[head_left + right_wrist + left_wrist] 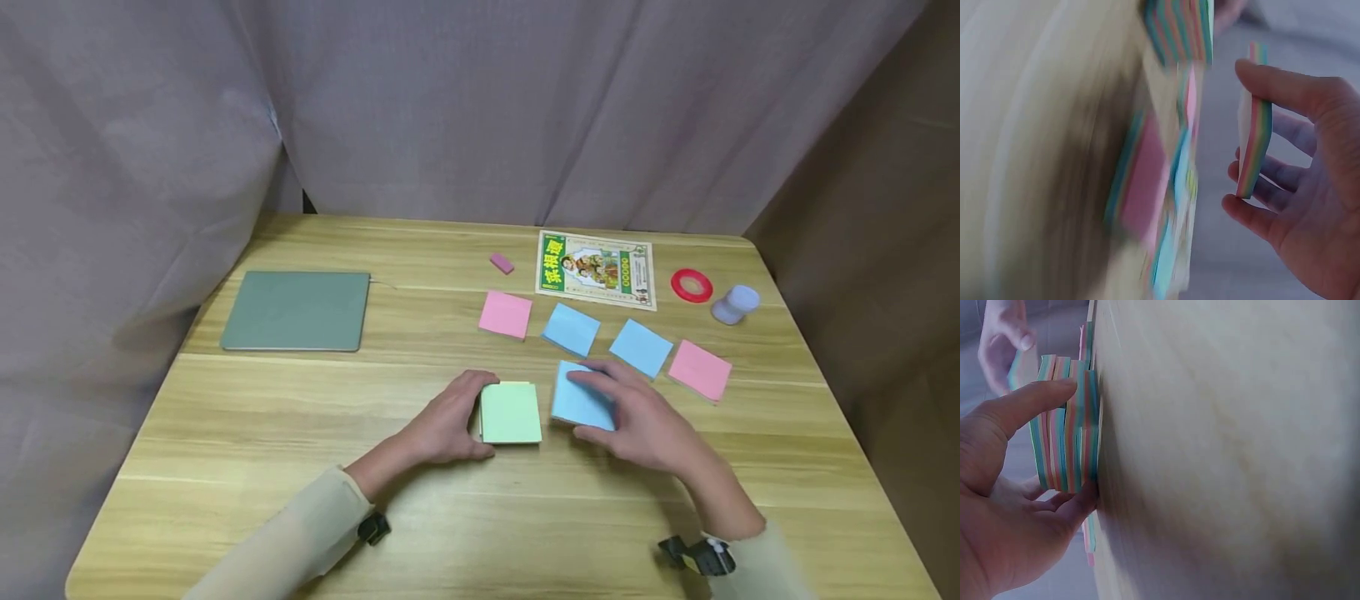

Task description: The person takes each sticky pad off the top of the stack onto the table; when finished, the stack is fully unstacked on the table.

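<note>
My left hand (450,421) grips a stack of sticky note pads (510,413), thumb on the near side and fingers on the far side. The stack's top is light green; its sides show pink, blue and yellowish layers in the left wrist view, several pads high. Just right of the stack, my right hand (648,427) holds a single sticky note pad (1255,144) by its edges. This pad has a blue top (579,398) in the head view and is raised off the table, its striped side showing in the right wrist view.
Beyond the hands lie two pink pads (506,315) (700,370) and two blue pads (572,329) (641,347). Behind them are a pink eraser-like block (502,263), a printed sheet (596,269), red tape (692,285) and a pale waisted object (735,305). A grey-green flat notebook (297,311) lies left.
</note>
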`<control>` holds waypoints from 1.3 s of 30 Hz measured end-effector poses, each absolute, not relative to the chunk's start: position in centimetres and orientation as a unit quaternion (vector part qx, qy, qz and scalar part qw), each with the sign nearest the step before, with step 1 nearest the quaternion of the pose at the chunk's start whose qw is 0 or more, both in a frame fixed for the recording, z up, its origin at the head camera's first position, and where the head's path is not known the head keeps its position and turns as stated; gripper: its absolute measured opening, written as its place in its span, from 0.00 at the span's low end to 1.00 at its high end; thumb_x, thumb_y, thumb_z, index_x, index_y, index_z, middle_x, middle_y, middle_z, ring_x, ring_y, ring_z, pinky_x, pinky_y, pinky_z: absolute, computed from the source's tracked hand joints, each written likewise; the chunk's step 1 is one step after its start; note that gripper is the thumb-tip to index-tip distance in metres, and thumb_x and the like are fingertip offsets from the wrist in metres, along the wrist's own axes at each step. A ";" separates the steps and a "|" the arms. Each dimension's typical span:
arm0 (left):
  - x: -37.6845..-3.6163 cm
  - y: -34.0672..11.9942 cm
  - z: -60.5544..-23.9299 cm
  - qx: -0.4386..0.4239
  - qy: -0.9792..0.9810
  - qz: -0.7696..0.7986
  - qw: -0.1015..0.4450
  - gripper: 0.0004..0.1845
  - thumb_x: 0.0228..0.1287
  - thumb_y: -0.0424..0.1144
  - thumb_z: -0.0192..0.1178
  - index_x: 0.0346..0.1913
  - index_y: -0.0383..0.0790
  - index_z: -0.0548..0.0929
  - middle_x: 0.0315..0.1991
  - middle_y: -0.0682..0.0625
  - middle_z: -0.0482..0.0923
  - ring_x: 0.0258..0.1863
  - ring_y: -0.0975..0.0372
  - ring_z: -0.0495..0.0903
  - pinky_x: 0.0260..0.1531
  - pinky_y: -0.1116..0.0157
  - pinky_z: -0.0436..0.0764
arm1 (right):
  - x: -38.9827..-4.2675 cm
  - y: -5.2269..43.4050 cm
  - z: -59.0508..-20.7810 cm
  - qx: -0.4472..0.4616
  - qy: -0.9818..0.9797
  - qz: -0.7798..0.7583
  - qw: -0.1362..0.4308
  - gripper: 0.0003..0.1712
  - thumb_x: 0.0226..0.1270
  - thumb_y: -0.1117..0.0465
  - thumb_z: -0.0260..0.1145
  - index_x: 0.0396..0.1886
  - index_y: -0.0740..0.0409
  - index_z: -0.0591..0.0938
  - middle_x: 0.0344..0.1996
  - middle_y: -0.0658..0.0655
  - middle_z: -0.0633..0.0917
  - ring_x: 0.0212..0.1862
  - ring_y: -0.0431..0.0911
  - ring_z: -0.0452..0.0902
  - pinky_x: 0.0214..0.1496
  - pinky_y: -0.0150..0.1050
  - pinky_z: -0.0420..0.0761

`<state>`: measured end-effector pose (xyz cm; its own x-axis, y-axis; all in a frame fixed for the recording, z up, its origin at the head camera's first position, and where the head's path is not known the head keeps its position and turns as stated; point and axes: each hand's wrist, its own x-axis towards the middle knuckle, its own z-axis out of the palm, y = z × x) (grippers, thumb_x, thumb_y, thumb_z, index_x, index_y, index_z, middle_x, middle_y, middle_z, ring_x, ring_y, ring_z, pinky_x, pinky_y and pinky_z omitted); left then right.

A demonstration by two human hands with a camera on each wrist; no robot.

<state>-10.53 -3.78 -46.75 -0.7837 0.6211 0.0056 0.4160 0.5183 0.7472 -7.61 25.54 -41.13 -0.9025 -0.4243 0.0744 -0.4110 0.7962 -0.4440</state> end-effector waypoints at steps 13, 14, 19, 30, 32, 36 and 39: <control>-10.4 -3.7 -46.7 0.294 0.869 0.375 0.133 0.50 0.40 0.38 0.81 0.68 0.39 0.64 0.62 0.47 0.68 0.61 0.58 0.67 0.63 0.59 0.69 | -5.2 37.6 -44.4 -0.047 0.975 -0.211 0.053 0.39 0.43 0.60 0.81 0.57 0.63 0.77 0.59 0.71 0.70 0.57 0.68 0.66 0.54 0.70 0.69; -10.4 -3.7 -46.7 0.293 0.870 0.375 0.133 0.50 0.40 0.38 0.81 0.68 0.39 0.64 0.62 0.48 0.68 0.61 0.58 0.67 0.63 0.59 0.69 | -5.2 37.8 -44.6 -0.043 0.975 -0.211 0.060 0.39 0.43 0.59 0.81 0.58 0.63 0.77 0.59 0.72 0.70 0.58 0.69 0.65 0.55 0.70 0.68; -10.5 -3.6 -46.7 0.289 0.872 0.373 0.131 0.50 0.40 0.38 0.81 0.68 0.39 0.64 0.61 0.48 0.69 0.61 0.58 0.67 0.63 0.59 0.69 | -4.9 38.0 -45.0 -0.045 0.975 -0.208 0.069 0.39 0.45 0.58 0.81 0.59 0.63 0.77 0.62 0.73 0.68 0.59 0.70 0.63 0.56 0.71 0.67; -10.6 -3.7 -46.4 0.279 0.878 0.367 0.129 0.51 0.40 0.38 0.81 0.69 0.38 0.64 0.62 0.47 0.70 0.62 0.56 0.69 0.64 0.58 0.68 | -4.8 35.2 -42.6 -0.097 0.971 -0.215 -0.028 0.32 0.52 0.58 0.78 0.57 0.62 0.79 0.57 0.65 0.74 0.57 0.64 0.68 0.52 0.65 0.70; -10.7 -3.7 -46.4 0.279 0.879 0.365 0.128 0.51 0.40 0.38 0.81 0.69 0.38 0.64 0.62 0.46 0.70 0.63 0.56 0.69 0.64 0.58 0.68 | -5.2 33.4 -42.0 -0.115 0.967 -0.226 -0.041 0.29 0.53 0.59 0.78 0.55 0.61 0.81 0.57 0.63 0.76 0.58 0.62 0.69 0.53 0.64 0.70; -10.8 -3.7 -46.5 0.278 0.879 0.366 0.128 0.50 0.41 0.37 0.80 0.69 0.37 0.64 0.62 0.46 0.71 0.62 0.56 0.69 0.64 0.58 0.68 | -6.1 29.1 -41.9 -0.176 0.954 -0.239 -0.039 0.27 0.54 0.60 0.77 0.55 0.58 0.82 0.57 0.59 0.77 0.60 0.58 0.70 0.57 0.61 0.72; -10.9 -3.6 -46.6 0.277 0.878 0.369 0.128 0.50 0.41 0.37 0.80 0.69 0.37 0.64 0.61 0.47 0.71 0.61 0.57 0.70 0.63 0.58 0.69 | -6.7 25.7 -42.3 -0.225 0.943 -0.245 -0.011 0.32 0.55 0.56 0.77 0.61 0.53 0.79 0.63 0.55 0.74 0.61 0.54 0.70 0.58 0.57 0.73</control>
